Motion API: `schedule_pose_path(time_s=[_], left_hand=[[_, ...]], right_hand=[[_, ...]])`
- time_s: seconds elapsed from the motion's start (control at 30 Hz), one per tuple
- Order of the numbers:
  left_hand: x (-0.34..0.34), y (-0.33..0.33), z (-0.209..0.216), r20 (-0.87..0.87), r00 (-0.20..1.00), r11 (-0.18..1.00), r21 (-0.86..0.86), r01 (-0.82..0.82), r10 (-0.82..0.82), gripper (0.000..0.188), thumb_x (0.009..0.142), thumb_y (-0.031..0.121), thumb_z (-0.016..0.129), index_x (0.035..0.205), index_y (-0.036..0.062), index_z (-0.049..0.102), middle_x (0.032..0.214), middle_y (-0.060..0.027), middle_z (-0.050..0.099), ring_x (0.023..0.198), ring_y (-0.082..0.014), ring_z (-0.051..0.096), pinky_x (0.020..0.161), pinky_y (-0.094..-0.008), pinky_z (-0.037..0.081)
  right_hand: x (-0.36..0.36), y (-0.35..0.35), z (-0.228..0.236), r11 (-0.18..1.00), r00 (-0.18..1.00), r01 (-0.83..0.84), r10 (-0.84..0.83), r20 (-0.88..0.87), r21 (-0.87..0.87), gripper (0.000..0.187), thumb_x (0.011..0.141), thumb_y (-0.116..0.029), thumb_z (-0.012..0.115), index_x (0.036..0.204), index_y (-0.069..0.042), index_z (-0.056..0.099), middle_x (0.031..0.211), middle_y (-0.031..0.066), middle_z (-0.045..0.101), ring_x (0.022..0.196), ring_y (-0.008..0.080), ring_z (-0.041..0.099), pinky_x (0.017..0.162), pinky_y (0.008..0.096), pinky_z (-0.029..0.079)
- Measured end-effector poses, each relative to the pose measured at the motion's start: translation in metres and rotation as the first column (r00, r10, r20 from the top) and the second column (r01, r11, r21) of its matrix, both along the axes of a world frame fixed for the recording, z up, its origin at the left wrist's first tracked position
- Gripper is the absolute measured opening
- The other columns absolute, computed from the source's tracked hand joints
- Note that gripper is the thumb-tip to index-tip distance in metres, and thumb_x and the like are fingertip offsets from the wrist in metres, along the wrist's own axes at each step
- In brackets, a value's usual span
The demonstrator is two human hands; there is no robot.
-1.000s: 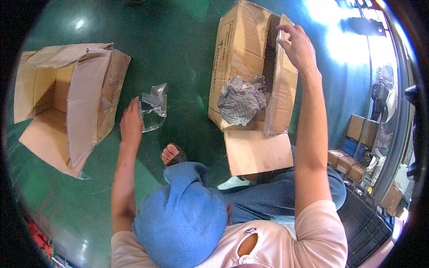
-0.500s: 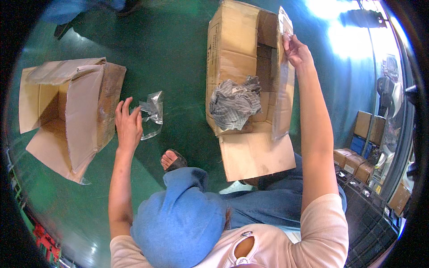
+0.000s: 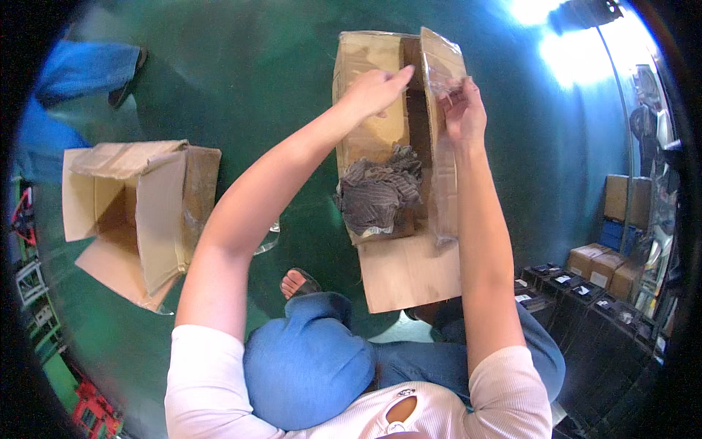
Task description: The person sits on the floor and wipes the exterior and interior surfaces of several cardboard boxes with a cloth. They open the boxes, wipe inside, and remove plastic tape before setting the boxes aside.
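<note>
An open cardboard box [image 3: 369, 139] lies on the green floor in front of me, with a crumpled dark grey striped cloth [image 3: 380, 192] on its lower end. My right hand [image 3: 465, 113] is closed, pinching clear tape [image 3: 447, 89] along the edge of the box's raised right flap [image 3: 442, 157]. Over the upper part of the box reaches my left hand [image 3: 374, 93]. Its fingers are apart, one stretched toward the gap beside the flap, and nothing shows in it. Some of its fingers are hidden beneath the hand.
A second open cardboard box [image 3: 159, 227] lies on its side at the left. A bit of clear plastic [image 3: 269, 240] shows past my left forearm. Another person's blue-trousered leg [image 3: 80, 73] is at the upper left. Black crates [image 3: 585, 322] and small cartons [image 3: 596, 265] line the right.
My left hand has swung from the floor by the clear plastic up and right to the box. My right hand remains at the raised flap, now slightly lower in view. The person's leg shows more.
</note>
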State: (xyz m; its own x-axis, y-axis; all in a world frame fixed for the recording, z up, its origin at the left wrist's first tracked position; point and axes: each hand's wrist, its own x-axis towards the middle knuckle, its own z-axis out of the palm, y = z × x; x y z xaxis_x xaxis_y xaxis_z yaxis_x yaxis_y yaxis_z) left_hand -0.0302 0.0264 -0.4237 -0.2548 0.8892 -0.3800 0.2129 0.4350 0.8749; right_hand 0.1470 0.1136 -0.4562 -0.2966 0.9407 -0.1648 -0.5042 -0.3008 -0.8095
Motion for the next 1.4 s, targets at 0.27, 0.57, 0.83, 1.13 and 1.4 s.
schedule_pose_path(time_s=[0.27, 0.57, 0.83, 1.13, 1.4], left_hand=[[0.029, 0.066, -0.052, -0.251, 0.966, 0.993, 0.083, 0.086, -0.063, 0.035, 0.08, 0.033, 0.065, 0.099, 0.0043, 0.068, 0.076, -0.0077, 0.067, 0.065, -0.0156, 0.064, 0.056, -0.0292, 0.052], [0.046, 0.062, -0.036, -0.408, 0.911, 0.984, 0.13, 0.126, -0.063, 0.03, 0.076, 0.033, 0.059, 0.094, 0.0121, 0.071, 0.088, -0.0146, 0.068, 0.086, -0.0301, 0.065, 0.077, -0.0393, 0.051], [0.067, 0.048, -0.04, -0.345, 0.933, 0.976, 0.144, 0.163, -0.104, 0.05, 0.087, 0.045, 0.052, 0.097, -0.0009, 0.066, 0.092, -0.0236, 0.066, 0.089, -0.0358, 0.064, 0.079, -0.0426, 0.05], [0.123, 0.043, -0.009, 0.003, 0.98, 0.979, -0.034, 0.201, -0.201, 0.08, 0.08, 0.066, 0.05, 0.101, -0.0101, 0.062, 0.096, -0.0285, 0.063, 0.094, -0.0365, 0.062, 0.076, -0.0415, 0.05], [0.16, 0.03, -0.019, 0.295, 0.927, 0.967, -0.035, 0.252, -0.231, 0.046, 0.089, 0.035, 0.056, 0.116, -0.0025, 0.054, 0.107, -0.0098, 0.062, 0.085, -0.0181, 0.061, 0.074, -0.0326, 0.05]], right_hand=[[0.048, -0.073, 0.064, 0.905, 0.878, 0.091, -0.27, 0.396, 0.416, 0.008, 0.09, -0.01, 0.058, 0.088, -0.003, 0.057, 0.08, 0.0029, 0.061, 0.073, 0.0101, 0.06, 0.068, 0.0229, 0.046], [0.104, -0.142, 0.133, 0.74, 0.742, 0.296, -0.576, 0.342, 0.604, 0.006, 0.091, -0.006, 0.054, 0.093, 0.0, 0.054, 0.073, 0.0079, 0.059, 0.069, 0.0145, 0.057, 0.065, 0.0275, 0.046], [0.115, -0.125, 0.143, 0.855, 0.502, 0.231, -0.513, 0.696, 0.464, 0.02, 0.089, -0.014, 0.045, 0.101, -0.003, 0.055, 0.067, 0.0007, 0.045, 0.06, 0.009, 0.042, 0.055, 0.0217, 0.033], [0.117, -0.031, 0.18, 0.627, 0.108, -0.771, -0.041, 0.993, 0.109, 0.033, 0.09, -0.033, 0.054, 0.092, -0.001, 0.06, 0.068, 0.0005, 0.051, 0.063, 0.0087, 0.044, 0.056, 0.0255, 0.038], [0.155, -0.017, 0.107, 0.319, -0.407, -0.908, -0.521, 0.75, -0.271, 0.016, 0.085, -0.027, 0.056, 0.088, -0.013, 0.064, 0.074, 0.0113, 0.067, 0.071, 0.0227, 0.067, 0.077, 0.0403, 0.041]])
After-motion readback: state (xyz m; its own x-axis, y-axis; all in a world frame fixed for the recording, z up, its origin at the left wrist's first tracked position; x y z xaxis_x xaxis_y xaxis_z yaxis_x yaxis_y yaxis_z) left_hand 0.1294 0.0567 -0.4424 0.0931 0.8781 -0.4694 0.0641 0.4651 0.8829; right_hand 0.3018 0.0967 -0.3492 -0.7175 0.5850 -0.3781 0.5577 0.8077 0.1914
